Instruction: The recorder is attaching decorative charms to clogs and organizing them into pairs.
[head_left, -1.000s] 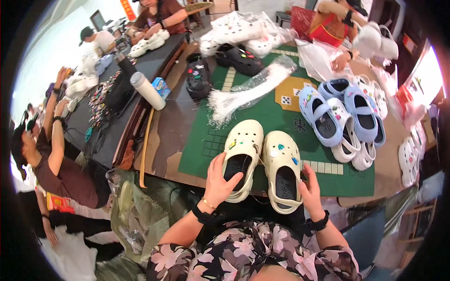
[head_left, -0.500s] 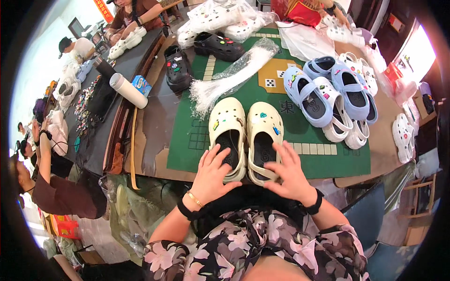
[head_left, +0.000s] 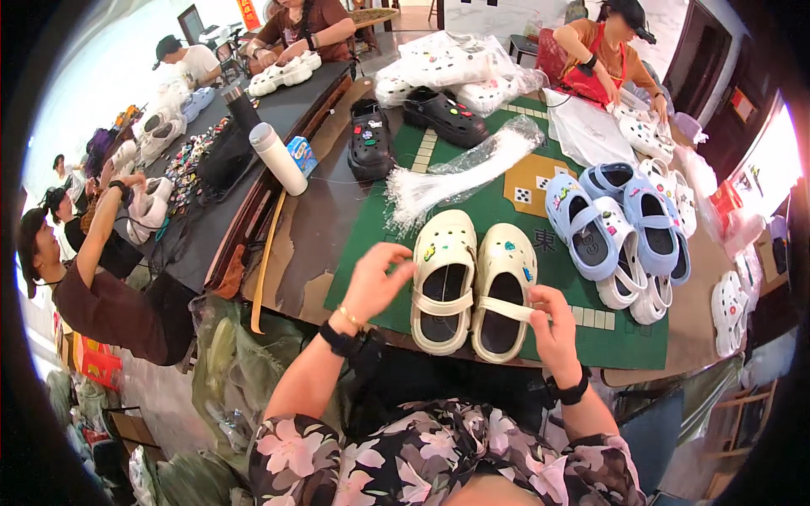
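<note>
Two cream clogs with small coloured charms sit side by side on the green mat [head_left: 498, 211] in front of me. My left hand [head_left: 377, 282] is at the left clog [head_left: 443, 278], fingers spread and touching its outer side. My right hand [head_left: 553, 325] pinches the heel strap of the right clog [head_left: 504, 291] near its right edge. Both heel straps lie across the openings.
A pile of blue and white clogs [head_left: 629, 232] lies right of the pair. A bundle of clear plastic ties [head_left: 460, 173] and two black clogs [head_left: 371, 139] lie beyond. A white flask [head_left: 278, 158] stands at left. Other people work around the tables.
My hands have come off the clog heels: the left now rests at the left clog's side, the right has moved to the right clog's strap. The view has shifted slightly.
</note>
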A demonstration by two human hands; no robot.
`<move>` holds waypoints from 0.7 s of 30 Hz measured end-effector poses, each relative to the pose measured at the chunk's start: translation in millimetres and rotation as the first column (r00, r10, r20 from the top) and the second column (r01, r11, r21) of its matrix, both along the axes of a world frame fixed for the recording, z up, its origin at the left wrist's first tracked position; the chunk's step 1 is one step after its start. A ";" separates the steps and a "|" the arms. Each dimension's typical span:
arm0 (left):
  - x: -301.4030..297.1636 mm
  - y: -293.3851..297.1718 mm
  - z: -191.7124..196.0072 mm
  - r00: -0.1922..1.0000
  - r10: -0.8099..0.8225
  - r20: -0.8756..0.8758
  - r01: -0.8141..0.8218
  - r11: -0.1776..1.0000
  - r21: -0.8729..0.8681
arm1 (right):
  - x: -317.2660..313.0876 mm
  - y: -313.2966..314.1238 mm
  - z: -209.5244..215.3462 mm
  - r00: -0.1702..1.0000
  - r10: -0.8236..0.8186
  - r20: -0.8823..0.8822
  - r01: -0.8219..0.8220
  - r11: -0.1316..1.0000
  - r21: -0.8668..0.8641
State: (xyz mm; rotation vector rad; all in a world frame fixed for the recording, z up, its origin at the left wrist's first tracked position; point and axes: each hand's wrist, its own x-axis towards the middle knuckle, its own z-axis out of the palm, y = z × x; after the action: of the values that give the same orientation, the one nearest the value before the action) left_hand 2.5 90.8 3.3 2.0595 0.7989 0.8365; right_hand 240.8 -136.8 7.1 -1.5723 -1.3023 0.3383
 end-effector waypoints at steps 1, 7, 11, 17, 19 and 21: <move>-1.5 12.9 -7.3 0.991 0.119 -0.063 -0.119 0.993 -0.004 | 3.1 -7.0 -10.8 0.995 -0.053 -0.088 0.055 0.998 0.014; -5.3 62.7 -77.8 0.808 0.406 -0.427 -0.193 0.867 0.459 | 9.3 -34.2 -29.5 0.977 -0.160 -0.142 0.158 0.987 -0.019; -10.7 65.7 -84.7 0.716 0.365 -0.594 -0.113 0.901 0.418 | 6.9 -38.3 -25.3 0.976 -0.152 -0.153 0.152 0.988 -0.013; -63.3 -5.7 -43.7 0.471 -0.196 -0.860 0.388 0.922 0.003 | -8.6 -31.7 7.0 0.993 -0.110 0.033 0.111 0.993 -0.036; -79.3 -41.8 -20.3 0.301 -0.484 -0.822 0.552 0.791 -0.264 | -18.6 -26.0 17.0 0.979 -0.091 0.181 0.073 0.992 0.107; -94.7 -77.3 -19.2 0.185 -0.675 -0.714 0.639 0.635 -0.434 | -33.1 -19.9 25.4 0.969 -0.054 0.241 0.015 0.987 0.162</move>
State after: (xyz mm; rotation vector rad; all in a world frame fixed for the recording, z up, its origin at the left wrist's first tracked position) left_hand -92.2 13.5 -15.9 2.3969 0.2208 -0.7934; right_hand 207.7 -156.7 32.6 -1.5331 -1.4505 0.0157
